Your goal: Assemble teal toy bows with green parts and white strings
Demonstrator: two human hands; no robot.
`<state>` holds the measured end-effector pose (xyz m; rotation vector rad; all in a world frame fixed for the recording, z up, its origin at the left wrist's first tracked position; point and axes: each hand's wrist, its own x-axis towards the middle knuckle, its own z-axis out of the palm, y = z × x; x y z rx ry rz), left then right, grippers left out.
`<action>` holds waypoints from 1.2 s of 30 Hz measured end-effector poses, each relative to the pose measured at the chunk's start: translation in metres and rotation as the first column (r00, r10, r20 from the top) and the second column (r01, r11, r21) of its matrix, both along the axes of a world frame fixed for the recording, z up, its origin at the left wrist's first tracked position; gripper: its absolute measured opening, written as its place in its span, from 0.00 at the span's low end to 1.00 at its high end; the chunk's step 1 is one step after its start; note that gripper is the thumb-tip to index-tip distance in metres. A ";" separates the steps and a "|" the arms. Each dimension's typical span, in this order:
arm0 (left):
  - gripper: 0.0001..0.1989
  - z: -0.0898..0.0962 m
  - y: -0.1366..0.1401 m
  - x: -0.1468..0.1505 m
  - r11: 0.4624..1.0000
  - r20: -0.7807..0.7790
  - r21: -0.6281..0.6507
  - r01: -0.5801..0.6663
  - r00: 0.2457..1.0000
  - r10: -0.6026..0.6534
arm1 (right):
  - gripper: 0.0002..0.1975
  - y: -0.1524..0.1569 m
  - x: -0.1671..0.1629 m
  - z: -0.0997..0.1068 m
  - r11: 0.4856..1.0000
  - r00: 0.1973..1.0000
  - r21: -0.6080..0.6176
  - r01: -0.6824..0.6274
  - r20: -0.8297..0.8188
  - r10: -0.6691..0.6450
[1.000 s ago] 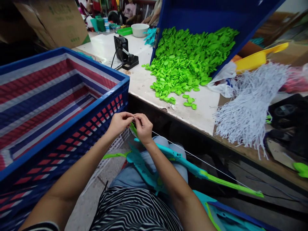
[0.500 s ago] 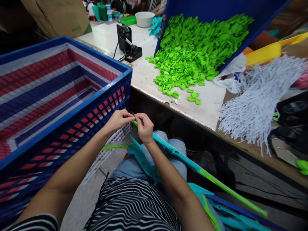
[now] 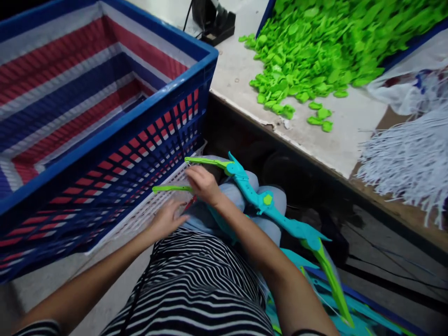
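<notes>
A turquoise toy bow (image 3: 248,189) with green end pieces lies slantwise over my knees. My right hand (image 3: 203,184) is closed beside its far-left green tip, fingers pinched on a thin white string (image 3: 189,163) at that end. Lower and to the left, my left hand (image 3: 168,218) has thumb and fingers apart. Close to its fingertips is a small red-handled tool (image 3: 190,203), mostly hidden against my lap. Below the first bow, another green end piece (image 3: 171,188) sticks out to the left, its turquoise part partly covered by my right arm.
A blue crate (image 3: 154,109) with a striped lining stands at the left, above a white basket (image 3: 140,214). On the table are a heap of green plastic pieces (image 3: 308,60) and a bundle of white strings (image 3: 406,149). More turquoise parts (image 3: 350,308) lie at lower right.
My hands have come apart; the left has dropped toward my lap and opened. The bow has turned so its broad side shows. The view has tilted down.
</notes>
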<state>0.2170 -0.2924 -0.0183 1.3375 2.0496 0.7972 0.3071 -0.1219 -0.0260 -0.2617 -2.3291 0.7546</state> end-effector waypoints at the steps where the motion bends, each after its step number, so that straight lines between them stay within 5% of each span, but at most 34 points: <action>1: 0.16 -0.007 -0.016 0.005 0.995 -0.030 -0.084 0.050 0.998 -0.053 | 0.12 -0.006 -0.005 -0.002 0.996 0.990 0.036 -0.085 0.112 0.081; 3: 0.16 -0.017 -0.037 0.013 0.975 -0.091 -0.189 0.117 0.986 -0.136 | 0.19 -0.014 -0.016 -0.006 0.986 0.926 0.072 -0.150 0.359 0.115; 7: 0.11 -0.014 -0.048 0.019 0.938 -0.196 -0.272 0.215 0.942 -0.272 | 0.29 -0.016 -0.025 -0.006 0.995 0.753 0.073 -0.069 0.658 0.004; 13: 0.10 0.002 -0.065 0.015 0.944 -0.199 -0.199 0.264 0.932 -0.303 | 0.20 -0.003 -0.016 -0.002 1.000 0.755 0.011 0.007 0.656 -0.013; 20: 0.08 0.006 -0.061 0.016 0.869 -0.212 -0.422 0.260 0.903 -0.373 | 0.22 0.000 -0.015 -0.008 0.998 0.780 -0.056 0.043 0.626 0.001; 26: 0.06 0.010 -0.055 -0.005 0.848 0.138 -0.471 0.243 0.970 -0.201 | 0.24 0.005 -0.012 -0.006 0.991 0.772 -0.121 0.063 0.635 0.029; 30: 0.13 0.008 -0.051 -0.008 0.932 0.508 -0.340 0.125 0.859 0.070 | 0.24 0.007 -0.009 -0.007 0.986 0.792 -0.158 0.058 0.609 0.051; 33: 0.16 0.004 -0.049 -0.002 0.952 0.489 -0.302 -0.052 0.849 0.202 | 0.24 0.009 -0.009 -0.009 0.983 0.803 -0.175 0.058 0.594 0.058; 36: 0.15 0.000 -0.052 0.005 0.966 0.450 -0.243 -0.091 0.872 0.195 | 0.24 0.010 -0.009 -0.010 0.982 0.805 -0.180 0.060 0.591 0.059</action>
